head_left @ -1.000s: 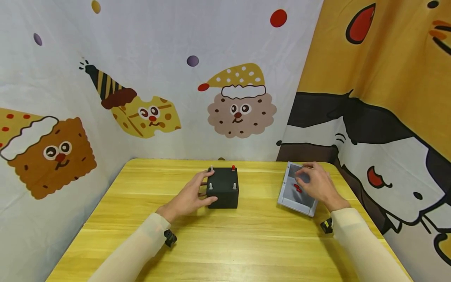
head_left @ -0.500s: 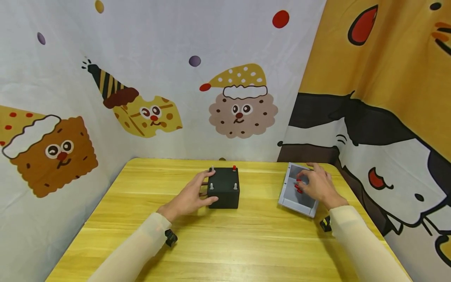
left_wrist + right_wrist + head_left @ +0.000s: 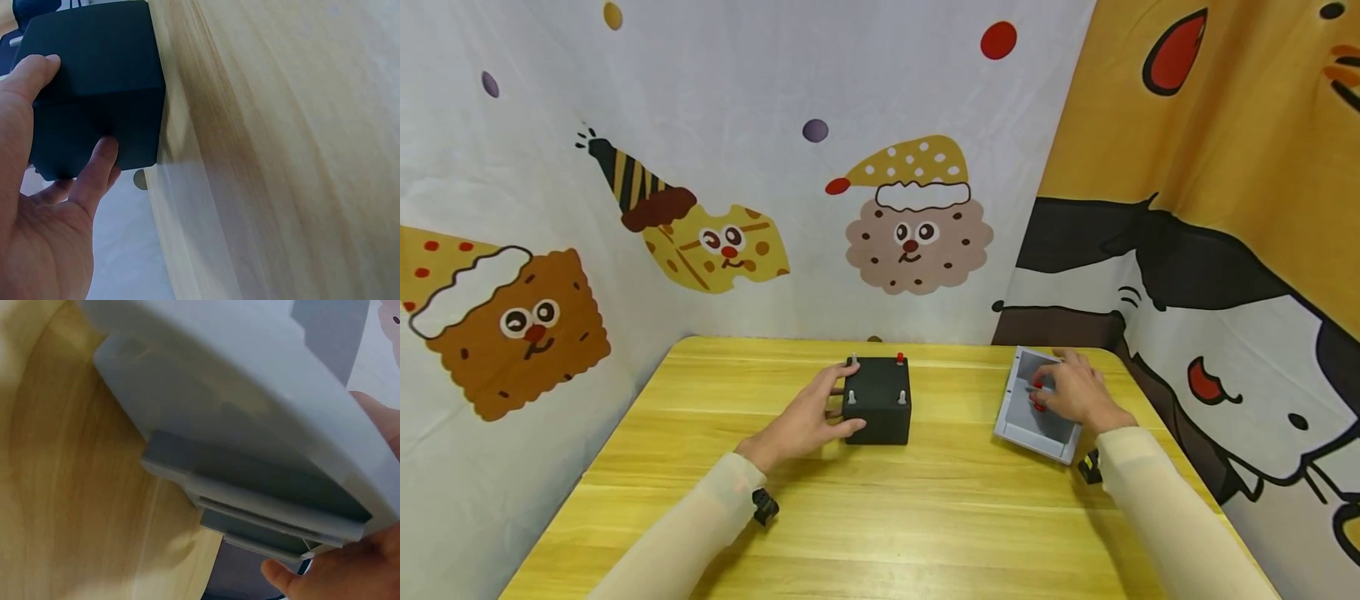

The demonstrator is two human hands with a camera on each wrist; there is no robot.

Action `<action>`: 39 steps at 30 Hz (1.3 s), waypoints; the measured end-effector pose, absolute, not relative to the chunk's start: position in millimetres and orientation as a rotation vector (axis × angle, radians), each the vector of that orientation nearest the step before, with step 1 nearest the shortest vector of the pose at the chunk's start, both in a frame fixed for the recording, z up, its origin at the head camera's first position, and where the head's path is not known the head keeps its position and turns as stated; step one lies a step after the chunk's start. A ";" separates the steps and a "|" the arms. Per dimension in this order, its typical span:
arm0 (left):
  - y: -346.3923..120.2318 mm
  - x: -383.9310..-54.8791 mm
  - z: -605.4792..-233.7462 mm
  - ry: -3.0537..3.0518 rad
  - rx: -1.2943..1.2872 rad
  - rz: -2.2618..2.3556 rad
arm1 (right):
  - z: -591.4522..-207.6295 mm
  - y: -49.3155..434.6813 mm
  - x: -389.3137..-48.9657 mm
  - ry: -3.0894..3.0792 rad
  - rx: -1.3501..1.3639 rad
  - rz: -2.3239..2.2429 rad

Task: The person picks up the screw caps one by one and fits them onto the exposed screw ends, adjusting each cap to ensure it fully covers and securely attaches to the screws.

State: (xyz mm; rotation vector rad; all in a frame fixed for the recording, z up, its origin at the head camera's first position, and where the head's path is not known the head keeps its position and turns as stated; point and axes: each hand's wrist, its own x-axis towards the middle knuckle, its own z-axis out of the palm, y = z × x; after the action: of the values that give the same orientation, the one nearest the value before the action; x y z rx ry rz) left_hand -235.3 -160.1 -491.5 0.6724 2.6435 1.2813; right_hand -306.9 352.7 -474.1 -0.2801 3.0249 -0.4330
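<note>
My left hand (image 3: 805, 425) holds the left side of a black box (image 3: 877, 417), thumb on the front and a fingertip at the top's back-left corner. Three bare silver posts stand on the box's top, and a red cap (image 3: 900, 357) sits at the far right corner. The same grip on the box (image 3: 100, 94) shows in the left wrist view. My right hand (image 3: 1078, 390) reaches into a grey tray (image 3: 1033, 442), thumb and index finger pinching a small red cap (image 3: 1038, 386). Another red piece (image 3: 1037, 406) lies just below. The tray wall (image 3: 237, 381) hides these fingertips in the right wrist view.
Box and tray stand on a wooden table (image 3: 880, 517), apart from each other, toward its back edge. Behind and beside the table hang a white printed cloth (image 3: 737, 83) and a yellow one (image 3: 1120, 125). Each wrist wears a small black camera.
My right hand's thumb and index finger have come together on a red cap in the tray, and the hand has shifted slightly down. My left hand and the box have stayed put.
</note>
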 end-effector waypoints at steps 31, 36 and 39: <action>-159.7 -236.1 -491.9 2.663 0.659 1.263 | -475.9 348.8 -313.8 3.053 -0.248 -0.388; -159.4 -236.0 -491.3 2.655 0.662 1.270 | -476.3 348.9 -314.7 3.053 -0.254 -0.392; -159.6 -235.7 -491.5 2.652 0.672 1.279 | -477.1 348.4 -314.9 3.056 -0.261 -0.393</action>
State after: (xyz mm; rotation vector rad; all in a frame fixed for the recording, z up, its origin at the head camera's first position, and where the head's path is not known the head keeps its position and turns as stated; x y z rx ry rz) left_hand -235.7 -159.6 -491.5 0.6716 2.6521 1.2795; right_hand -314.9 348.4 -477.1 -0.2609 3.0559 -0.3928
